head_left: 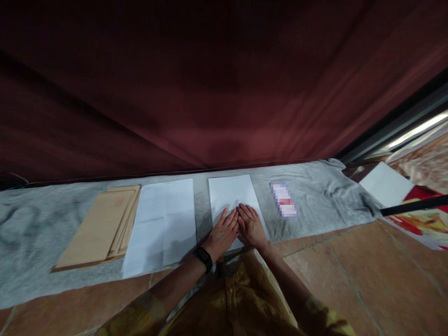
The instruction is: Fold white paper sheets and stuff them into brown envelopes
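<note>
Both hands rest on a white sheet of paper (pixel 231 191) that lies on a grey cloth. My left hand (pixel 223 232) is flat on its lower part, fingers stretched out and thumb apart, with a black band on the wrist. Beside it, fingertips touching or nearly so, my right hand (pixel 251 225) lies on the paper with its fingers extended and slightly bent. Neither hand appears to grip anything, though the palms are hidden. Left of this sheet are larger white papers (pixel 164 219) with a fold line.
Several brown envelopes (pixel 96 224) lie stacked at the left on the grey cloth (pixel 322 200). A blurred pinkish packet (pixel 284 198) is right of the paper. Behind hangs a dark red curtain (pixel 224 93). Tiled floor (pixel 350 270) runs in front; a dark bar (pixel 416 205) stands at right.
</note>
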`<act>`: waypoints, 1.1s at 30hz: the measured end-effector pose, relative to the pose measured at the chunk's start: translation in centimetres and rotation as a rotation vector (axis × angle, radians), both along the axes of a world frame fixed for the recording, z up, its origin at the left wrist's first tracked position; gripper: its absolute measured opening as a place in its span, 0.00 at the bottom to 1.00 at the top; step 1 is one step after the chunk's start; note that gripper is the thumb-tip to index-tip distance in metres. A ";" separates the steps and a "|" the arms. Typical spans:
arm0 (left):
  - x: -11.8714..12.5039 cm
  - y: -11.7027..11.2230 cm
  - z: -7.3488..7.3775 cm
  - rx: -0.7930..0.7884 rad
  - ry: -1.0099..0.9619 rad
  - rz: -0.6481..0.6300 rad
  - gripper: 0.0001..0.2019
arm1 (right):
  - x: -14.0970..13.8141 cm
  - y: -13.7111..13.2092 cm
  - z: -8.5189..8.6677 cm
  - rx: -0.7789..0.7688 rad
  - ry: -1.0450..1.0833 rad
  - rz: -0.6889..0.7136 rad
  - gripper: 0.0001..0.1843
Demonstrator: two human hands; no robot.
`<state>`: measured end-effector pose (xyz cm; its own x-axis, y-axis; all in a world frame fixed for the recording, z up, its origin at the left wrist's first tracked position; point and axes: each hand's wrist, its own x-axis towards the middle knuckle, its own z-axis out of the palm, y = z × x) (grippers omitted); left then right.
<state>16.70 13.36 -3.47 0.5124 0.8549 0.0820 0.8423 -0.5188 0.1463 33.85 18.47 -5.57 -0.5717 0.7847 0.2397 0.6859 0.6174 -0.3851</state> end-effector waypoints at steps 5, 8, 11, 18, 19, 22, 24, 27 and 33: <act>-1.5 -0.3 0.5 -0.019 -0.050 0.070 0.27 | 0.4 0.0 0.3 0.006 -0.053 -0.049 0.25; -2.6 -0.5 0.8 -0.015 -0.033 0.103 0.27 | 1.0 0.1 0.3 0.025 -0.087 -0.105 0.25; -3.3 -0.7 0.8 -0.008 -0.024 0.156 0.25 | 1.5 0.3 0.0 0.045 -0.087 -0.136 0.26; -4.2 -1.2 -1.1 0.106 -0.046 0.475 0.25 | 2.5 1.3 -0.9 0.109 -0.020 -0.348 0.26; -4.2 -1.2 -1.3 0.120 -0.045 0.479 0.25 | 2.4 1.3 -0.8 0.109 -0.028 -0.358 0.26; -3.5 -0.7 -1.5 0.143 -0.026 0.374 0.26 | 1.3 1.0 -0.5 0.103 -0.043 -0.287 0.27; -2.6 -0.1 -1.5 0.141 -0.021 0.283 0.26 | 0.2 0.5 -0.2 0.094 -0.046 -0.211 0.27; -1.7 0.5 -1.6 0.120 -0.018 0.249 0.26 | -1.3 -0.4 0.1 0.067 -0.075 -0.170 0.25; -2.9 0.5 -2.1 0.095 0.015 0.261 0.25 | -1.7 -0.9 0.3 0.071 -0.058 -0.193 0.24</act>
<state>13.84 13.86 -5.54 0.2770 0.9470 0.1623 0.9510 -0.2944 0.0941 32.10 17.58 -5.25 -0.4266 0.8635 0.2693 0.8140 0.4963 -0.3019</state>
